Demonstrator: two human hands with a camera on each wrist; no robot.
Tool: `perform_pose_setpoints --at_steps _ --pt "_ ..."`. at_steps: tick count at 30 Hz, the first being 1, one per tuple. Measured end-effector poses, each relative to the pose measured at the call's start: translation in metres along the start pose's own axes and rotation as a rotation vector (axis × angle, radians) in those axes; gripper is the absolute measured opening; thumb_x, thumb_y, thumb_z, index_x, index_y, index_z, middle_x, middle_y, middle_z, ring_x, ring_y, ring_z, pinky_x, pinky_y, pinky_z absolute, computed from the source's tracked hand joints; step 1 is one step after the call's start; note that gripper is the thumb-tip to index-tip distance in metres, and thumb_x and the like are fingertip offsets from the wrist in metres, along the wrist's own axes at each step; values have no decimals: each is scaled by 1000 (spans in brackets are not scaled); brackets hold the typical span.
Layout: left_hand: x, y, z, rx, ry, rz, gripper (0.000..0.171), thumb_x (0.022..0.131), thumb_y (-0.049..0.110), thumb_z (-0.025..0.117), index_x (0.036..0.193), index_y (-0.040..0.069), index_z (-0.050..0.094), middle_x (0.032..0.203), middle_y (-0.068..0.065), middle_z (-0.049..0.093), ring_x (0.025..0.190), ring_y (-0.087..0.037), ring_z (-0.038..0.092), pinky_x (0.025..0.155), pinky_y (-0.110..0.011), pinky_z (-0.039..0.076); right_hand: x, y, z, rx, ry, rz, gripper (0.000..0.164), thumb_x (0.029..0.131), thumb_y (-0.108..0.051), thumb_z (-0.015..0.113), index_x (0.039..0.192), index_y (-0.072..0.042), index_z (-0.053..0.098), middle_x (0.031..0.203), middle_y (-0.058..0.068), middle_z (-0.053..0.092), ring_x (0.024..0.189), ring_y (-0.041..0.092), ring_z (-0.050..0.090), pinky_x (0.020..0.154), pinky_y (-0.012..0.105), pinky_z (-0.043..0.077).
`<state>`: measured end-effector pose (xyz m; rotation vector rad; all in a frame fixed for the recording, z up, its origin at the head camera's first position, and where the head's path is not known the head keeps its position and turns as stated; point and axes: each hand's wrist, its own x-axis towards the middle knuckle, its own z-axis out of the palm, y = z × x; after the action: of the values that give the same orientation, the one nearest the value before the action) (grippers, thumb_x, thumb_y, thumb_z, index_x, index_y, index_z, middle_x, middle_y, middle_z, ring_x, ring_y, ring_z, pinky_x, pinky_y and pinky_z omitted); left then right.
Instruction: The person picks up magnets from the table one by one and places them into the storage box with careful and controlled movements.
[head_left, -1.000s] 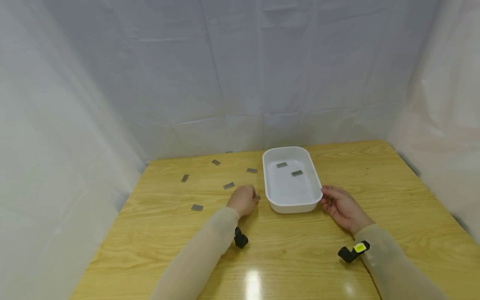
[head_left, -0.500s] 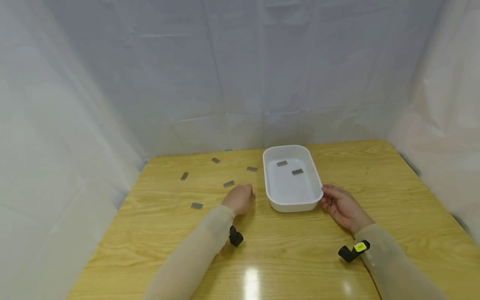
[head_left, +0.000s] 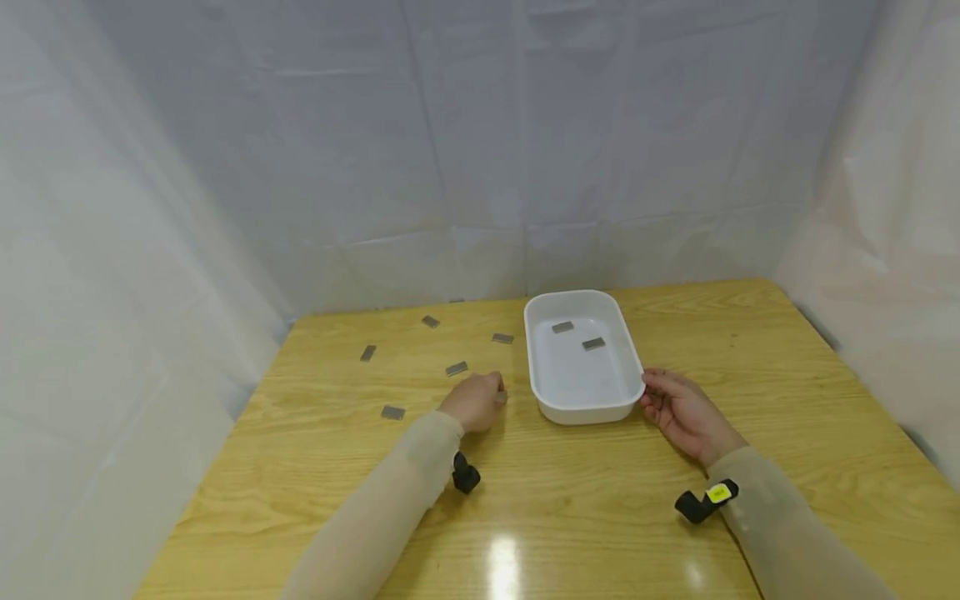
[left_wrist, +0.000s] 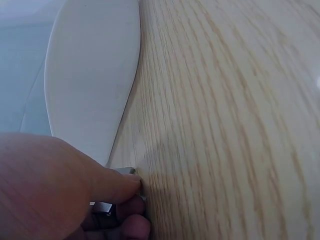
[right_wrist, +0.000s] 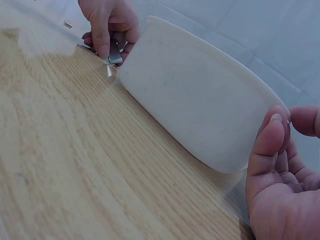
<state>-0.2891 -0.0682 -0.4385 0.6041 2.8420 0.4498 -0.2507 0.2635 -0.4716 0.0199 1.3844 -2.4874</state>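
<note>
My left hand [head_left: 474, 402] is low over the table, left of the white tray [head_left: 588, 415]. Between its thumb and fingers it pinches a small flat metal piece [head_left: 501, 397], silvery and rectangular. Fingers cover part of that piece [left_wrist: 104, 208] in the left wrist view, while in the right wrist view its shiny face [right_wrist: 115, 52] shows beside the tray. At the tray's near right corner, my right hand [head_left: 686, 417] pinches the rim between thumb and fingers. Two similar metal pieces lie inside the tray, one at the left [head_left: 562, 327] and one further right [head_left: 593, 343].
Several more metal pieces lie scattered on the wooden table [head_left: 585, 500], among them a near one [head_left: 393, 412], one just beyond my left hand [head_left: 457, 368] and one by the tray [head_left: 502, 338]. A pale plastic sheet [head_left: 480, 167] hangs behind the table and along both sides.
My left hand has shifted slightly left, away from the tray, with the metal piece in its fingers. My right hand and the tray stay in place.
</note>
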Motion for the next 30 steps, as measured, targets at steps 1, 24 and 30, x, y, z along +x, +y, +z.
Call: perform_pose_setpoints --at_steps 1,24,30 --pt "0 0 0 0 0 6 17 99 13 54 113 6 60 106 -10 65 95 -23 62 82 -36 50 0 0 0 -4 5 0 11 102 -14 49 104 -7 57 86 1 61 75 9 59 66 20 49" --pt "-3 1 -2 150 64 25 20 96 17 59 107 4 69 104 -9 67 98 -24 62 87 -37 50 -4 -3 1 -9 21 13 14 102 -15 48 105 -7 59 88 1 60 76 10 58 67 20 49" --pt "-6 -1 -4 179 99 38 20 91 20 65 101 4 72 94 -5 58 84 -19 60 77 -33 51 -3 -3 3 -24 9 9 15 102 -15 48 106 -7 59 89 1 61 76 9 59 68 20 50"
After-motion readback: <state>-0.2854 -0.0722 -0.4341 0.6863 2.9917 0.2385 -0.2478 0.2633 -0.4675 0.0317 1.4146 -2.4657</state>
